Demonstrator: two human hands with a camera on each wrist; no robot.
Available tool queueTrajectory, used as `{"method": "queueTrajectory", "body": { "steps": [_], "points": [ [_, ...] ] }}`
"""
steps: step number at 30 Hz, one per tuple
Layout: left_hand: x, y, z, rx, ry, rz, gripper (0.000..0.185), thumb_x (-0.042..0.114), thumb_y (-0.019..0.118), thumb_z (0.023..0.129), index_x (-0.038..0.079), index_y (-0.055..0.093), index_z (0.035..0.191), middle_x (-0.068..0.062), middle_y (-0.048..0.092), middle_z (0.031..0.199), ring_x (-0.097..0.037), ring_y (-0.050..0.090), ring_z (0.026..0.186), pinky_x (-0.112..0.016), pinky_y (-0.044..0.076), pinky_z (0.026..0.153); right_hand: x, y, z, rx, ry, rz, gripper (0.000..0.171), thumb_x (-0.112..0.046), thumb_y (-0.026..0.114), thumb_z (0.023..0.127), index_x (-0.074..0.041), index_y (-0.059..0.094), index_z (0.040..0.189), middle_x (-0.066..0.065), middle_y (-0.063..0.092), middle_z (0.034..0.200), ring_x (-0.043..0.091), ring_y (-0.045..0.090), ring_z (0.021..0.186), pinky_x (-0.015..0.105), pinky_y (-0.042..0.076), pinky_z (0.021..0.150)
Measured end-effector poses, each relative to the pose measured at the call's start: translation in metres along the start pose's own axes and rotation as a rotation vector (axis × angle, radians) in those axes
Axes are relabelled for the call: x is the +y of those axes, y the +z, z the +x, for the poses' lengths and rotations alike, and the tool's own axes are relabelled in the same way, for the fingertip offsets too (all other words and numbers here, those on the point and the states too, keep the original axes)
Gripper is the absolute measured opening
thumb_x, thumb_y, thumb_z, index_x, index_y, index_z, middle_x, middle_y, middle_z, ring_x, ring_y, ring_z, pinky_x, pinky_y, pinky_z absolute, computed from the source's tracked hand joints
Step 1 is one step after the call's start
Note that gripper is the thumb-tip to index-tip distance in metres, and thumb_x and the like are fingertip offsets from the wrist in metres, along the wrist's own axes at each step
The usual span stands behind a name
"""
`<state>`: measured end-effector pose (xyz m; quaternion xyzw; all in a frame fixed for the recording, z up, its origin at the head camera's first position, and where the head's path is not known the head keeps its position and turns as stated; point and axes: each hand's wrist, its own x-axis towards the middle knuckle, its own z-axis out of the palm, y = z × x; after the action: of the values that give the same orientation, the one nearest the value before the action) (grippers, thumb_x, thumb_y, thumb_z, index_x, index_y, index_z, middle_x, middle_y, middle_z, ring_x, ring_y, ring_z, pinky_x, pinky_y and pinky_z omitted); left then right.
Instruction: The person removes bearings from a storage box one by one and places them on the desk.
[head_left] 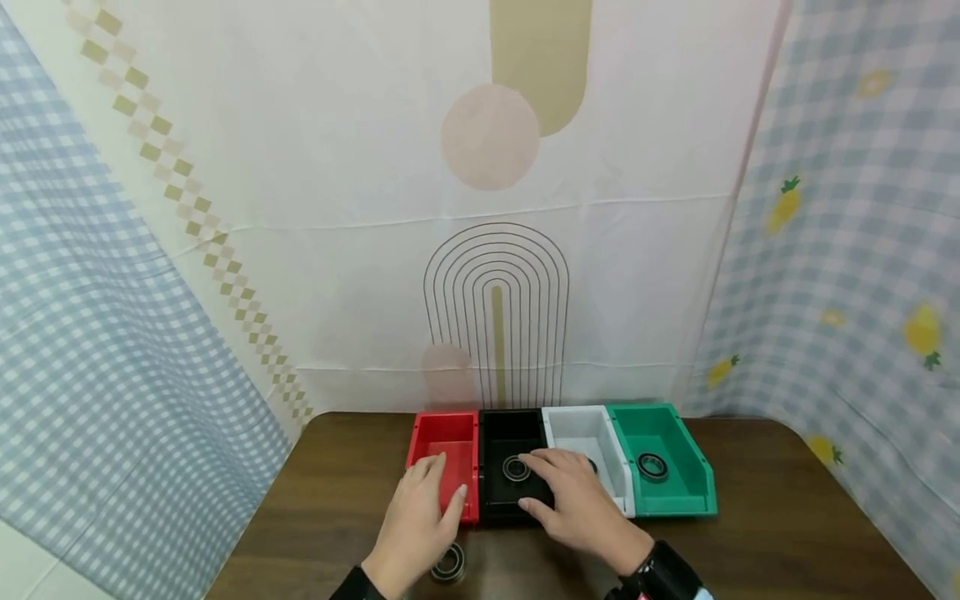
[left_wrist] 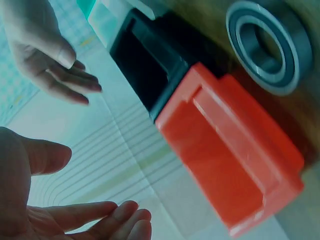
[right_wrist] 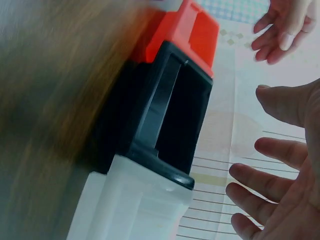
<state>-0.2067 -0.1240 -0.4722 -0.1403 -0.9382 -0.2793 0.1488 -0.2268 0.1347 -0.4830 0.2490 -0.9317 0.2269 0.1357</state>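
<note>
Four bins stand side by side: a red bin (head_left: 450,427), a black bin (head_left: 513,427), a white bin (head_left: 576,423) and a green bin (head_left: 675,500). One bearing (head_left: 516,468) lies in the black bin, another bearing (head_left: 652,467) in the green one, and a dark ring edge shows in the white bin behind my fingers. On the table in front of the red bin lies a loose bearing (head_left: 448,564), seen large in the left wrist view. My left hand (head_left: 416,521) hovers over the red bin, fingers extended and holding nothing. Above the black and white bins hangs my right hand (head_left: 577,504), its fingers spread and empty.
The brown wooden table (head_left: 337,483) extends to both sides of the bins. A patterned cloth (head_left: 360,292) hangs behind it, with checked cloths at left and right. A black band (head_left: 663,575) is on the right wrist.
</note>
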Motion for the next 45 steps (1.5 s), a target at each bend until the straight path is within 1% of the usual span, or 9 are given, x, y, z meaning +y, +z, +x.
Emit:
{"method": "queueTrajectory", "body": {
  "steps": [5, 9, 16, 23, 28, 35, 37, 40, 45],
  "points": [
    [0.002, 0.011, -0.004, -0.043, -0.058, -0.013, 0.060, 0.031, 0.074, 0.100, -0.007, 0.060, 0.145, -0.023, 0.065, 0.141, -0.040, 0.063, 0.128, -0.060, 0.056, 0.106, 0.000, -0.002, -0.003, 0.011, -0.017, 0.046, 0.053, -0.030, 0.081, 0.094, -0.013, 0.067, 0.142, 0.007, 0.071, 0.138, 0.030, 0.064, 0.132, 0.060, 0.045, 0.114],
    [0.005, 0.016, -0.005, -0.036, -0.058, -0.009, 0.061, 0.033, 0.074, 0.099, -0.007, 0.061, 0.144, -0.024, 0.065, 0.141, -0.040, 0.064, 0.127, -0.061, 0.055, 0.105, 0.002, -0.004, -0.005, 0.020, -0.017, 0.034, 0.053, -0.031, 0.082, 0.094, -0.013, 0.068, 0.142, 0.006, 0.071, 0.138, 0.028, 0.064, 0.132, 0.059, 0.043, 0.115],
    [0.009, 0.021, 0.004, -0.031, -0.079, 0.002, 0.065, 0.033, 0.074, 0.098, -0.007, 0.058, 0.146, -0.025, 0.064, 0.143, -0.042, 0.062, 0.129, -0.062, 0.052, 0.110, 0.006, -0.009, -0.012, 0.018, 0.002, 0.023, 0.054, -0.031, 0.082, 0.094, -0.012, 0.068, 0.142, 0.005, 0.071, 0.137, 0.026, 0.063, 0.132, 0.059, 0.042, 0.116],
    [0.009, 0.029, 0.014, -0.043, -0.111, 0.024, 0.069, 0.035, 0.075, 0.098, -0.010, 0.056, 0.147, -0.027, 0.064, 0.142, -0.042, 0.062, 0.129, -0.061, 0.054, 0.108, 0.005, -0.008, -0.015, 0.025, -0.011, 0.026, 0.052, -0.033, 0.080, 0.095, -0.014, 0.068, 0.142, 0.003, 0.071, 0.138, 0.024, 0.064, 0.131, 0.059, 0.042, 0.115],
    [0.012, 0.041, 0.030, -0.058, -0.143, 0.011, 0.070, 0.032, 0.073, 0.099, -0.015, 0.053, 0.147, -0.033, 0.061, 0.144, -0.047, 0.061, 0.131, -0.063, 0.054, 0.107, 0.004, -0.007, -0.015, 0.031, -0.018, 0.027, 0.050, -0.034, 0.078, 0.097, -0.016, 0.068, 0.142, 0.002, 0.071, 0.136, 0.022, 0.064, 0.129, 0.059, 0.042, 0.114],
    [0.006, 0.070, 0.061, -0.033, -0.104, 0.071, 0.056, 0.014, 0.066, 0.102, -0.025, 0.051, 0.139, -0.037, 0.068, 0.124, -0.046, 0.074, 0.102, -0.059, 0.061, 0.091, 0.001, -0.004, -0.010, 0.038, -0.027, 0.043, 0.047, -0.031, 0.078, 0.097, -0.016, 0.069, 0.141, 0.000, 0.071, 0.134, 0.021, 0.063, 0.127, 0.061, 0.042, 0.113],
    [-0.008, 0.089, 0.073, -0.030, -0.104, 0.102, 0.055, 0.015, 0.065, 0.102, -0.024, 0.053, 0.138, -0.034, 0.071, 0.122, -0.042, 0.076, 0.094, -0.058, 0.063, 0.086, 0.000, -0.003, -0.010, 0.032, -0.023, 0.047, 0.046, -0.032, 0.077, 0.097, -0.016, 0.070, 0.140, 0.000, 0.071, 0.134, 0.021, 0.063, 0.127, 0.060, 0.042, 0.113],
    [-0.012, 0.095, 0.085, -0.054, -0.109, 0.099, 0.054, 0.016, 0.063, 0.103, -0.025, 0.054, 0.137, -0.035, 0.073, 0.118, -0.045, 0.076, 0.087, -0.056, 0.064, 0.078, 0.001, -0.002, -0.010, 0.022, -0.016, 0.052, 0.045, -0.033, 0.076, 0.099, -0.017, 0.070, 0.140, -0.001, 0.070, 0.135, 0.020, 0.063, 0.127, 0.060, 0.042, 0.113],
    [-0.030, 0.115, 0.112, -0.095, -0.146, 0.119, 0.050, 0.022, 0.064, 0.102, -0.021, 0.062, 0.126, -0.026, 0.078, 0.097, -0.034, 0.074, 0.068, -0.047, 0.062, 0.061, 0.002, -0.002, -0.010, 0.000, -0.013, 0.040, 0.046, -0.034, 0.074, 0.100, -0.016, 0.068, 0.142, 0.000, 0.069, 0.136, 0.022, 0.062, 0.129, 0.062, 0.040, 0.115]
  ]
}}
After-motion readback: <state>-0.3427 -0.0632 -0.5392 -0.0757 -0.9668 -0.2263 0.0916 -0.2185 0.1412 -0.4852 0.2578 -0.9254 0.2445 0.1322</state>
